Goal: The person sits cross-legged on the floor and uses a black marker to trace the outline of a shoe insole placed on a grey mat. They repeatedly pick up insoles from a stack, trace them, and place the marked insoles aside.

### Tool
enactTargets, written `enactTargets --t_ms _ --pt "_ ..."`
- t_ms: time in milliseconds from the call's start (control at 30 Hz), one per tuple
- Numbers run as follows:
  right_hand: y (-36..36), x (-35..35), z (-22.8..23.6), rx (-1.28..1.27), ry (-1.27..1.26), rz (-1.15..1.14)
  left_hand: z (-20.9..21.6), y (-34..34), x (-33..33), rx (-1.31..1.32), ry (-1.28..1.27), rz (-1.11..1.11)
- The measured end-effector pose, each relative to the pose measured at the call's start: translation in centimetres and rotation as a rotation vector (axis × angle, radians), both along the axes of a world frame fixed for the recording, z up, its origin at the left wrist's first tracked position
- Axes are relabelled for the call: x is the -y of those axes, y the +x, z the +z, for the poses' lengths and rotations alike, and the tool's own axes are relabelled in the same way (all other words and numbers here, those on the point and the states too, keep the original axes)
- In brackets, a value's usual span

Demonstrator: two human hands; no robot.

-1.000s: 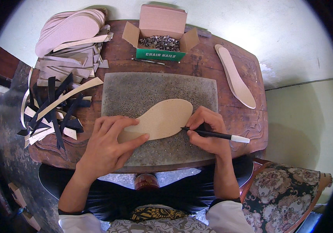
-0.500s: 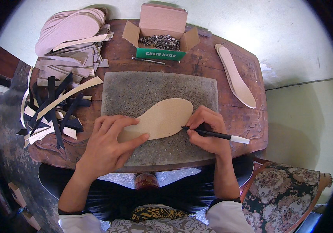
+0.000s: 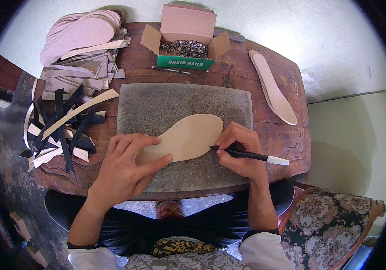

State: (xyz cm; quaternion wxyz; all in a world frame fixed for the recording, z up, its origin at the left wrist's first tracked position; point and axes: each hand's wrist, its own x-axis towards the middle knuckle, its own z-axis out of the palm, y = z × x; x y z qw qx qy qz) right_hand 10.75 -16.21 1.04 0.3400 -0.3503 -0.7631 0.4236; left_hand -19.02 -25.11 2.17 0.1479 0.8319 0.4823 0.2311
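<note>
A tan insole (image 3: 192, 135) lies flat on a grey speckled stone slab (image 3: 157, 101), its wide end to the right. My left hand (image 3: 127, 164) grips the narrow end, thumb on the near edge and fingers on the far edge; the palm hides part of that end. In my right hand (image 3: 241, 150) is a black marker pen (image 3: 251, 155) with a white end. Its tip touches the right edge of the insole. Tiny dark dots run along the insole's border.
On the wooden table (image 3: 283, 148) stands an open green box (image 3: 186, 62) of nails, with a thin metal tool (image 3: 171, 70) before it. Stacked insoles (image 3: 82, 33) and board offcuts (image 3: 78, 72) fill the back left. Black and cream strips (image 3: 62, 130) lie nearer. More insoles (image 3: 274, 90) rest at right.
</note>
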Motion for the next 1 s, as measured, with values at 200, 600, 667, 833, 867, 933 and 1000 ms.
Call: enactTargets --t_ms 200,600,667,833,867,933,1000 --pt "0.02 0.07 0.08 0.003 -0.022 -0.008 -0.13 -0.18 0.0 -0.012 0.016 -0.017" --pt "0.0 0.11 0.04 0.014 -0.026 -0.019 -0.14 0.01 0.01 -0.003 0.01 0.002" --pt "0.05 0.1 0.1 0.019 -0.029 -0.017 -0.04 0.03 -0.01 -0.005 0.009 0.002" --pt "0.24 0.02 -0.28 -0.107 -0.079 -0.023 -0.05 0.05 0.03 0.001 0.006 0.008" --pt "0.29 0.05 -0.24 -0.11 -0.084 -0.033 -0.08 0.02 0.01 -0.006 0.013 0.002" --pt "0.36 0.09 -0.18 -0.117 -0.095 -0.05 -0.1 -0.08 -0.01 -0.021 0.025 -0.009" --pt "0.54 -0.02 -0.39 -0.118 -0.074 -0.044 -0.06 -0.05 0.0 -0.019 0.024 -0.008"
